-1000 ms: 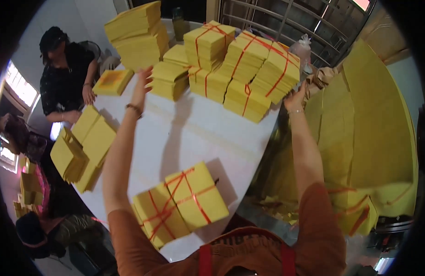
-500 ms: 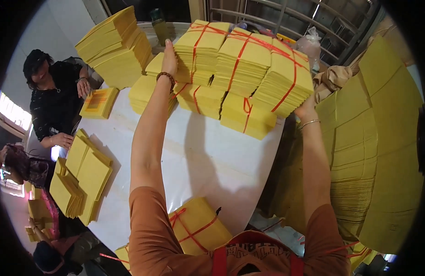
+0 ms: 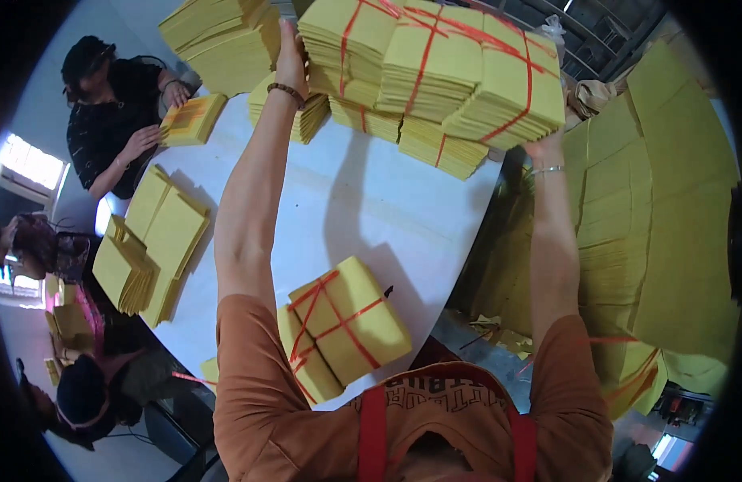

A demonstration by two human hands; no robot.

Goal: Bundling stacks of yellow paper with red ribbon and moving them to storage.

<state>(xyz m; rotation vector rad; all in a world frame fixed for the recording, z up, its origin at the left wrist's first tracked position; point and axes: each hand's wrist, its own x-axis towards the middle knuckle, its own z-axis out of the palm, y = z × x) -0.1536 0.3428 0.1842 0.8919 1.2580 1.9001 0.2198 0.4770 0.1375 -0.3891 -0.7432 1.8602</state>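
Observation:
A wide bundle of yellow paper (image 3: 431, 64), several thick stacks side by side tied with red plastic strapping, is between my two hands. My left hand (image 3: 291, 60) presses flat-palmed against its left end. At its lower right corner, my right hand (image 3: 545, 146) grips from beneath, with most of its fingers hidden. Below and behind it, another tied row of yellow paper (image 3: 442, 149) rests on the white table (image 3: 387, 209); whether the two touch I cannot tell. Close to my body lies a smaller yellow bundle (image 3: 351, 317) crossed with red strapping.
Tall yellow paper stacks (image 3: 226, 48) stand at the far left. A person in black (image 3: 114, 120) handles a printed yellow pad (image 3: 194, 120) there. Loose folded sheets (image 3: 158, 241) lie on the left edge. A high pile of yellow paper (image 3: 616, 217) rises on the right.
My hands and the wide bundle have shifted slightly up in view, and the bundle looks nearer. The view has tilted, showing more of the near bundle. The person's other hand now touches the pad.

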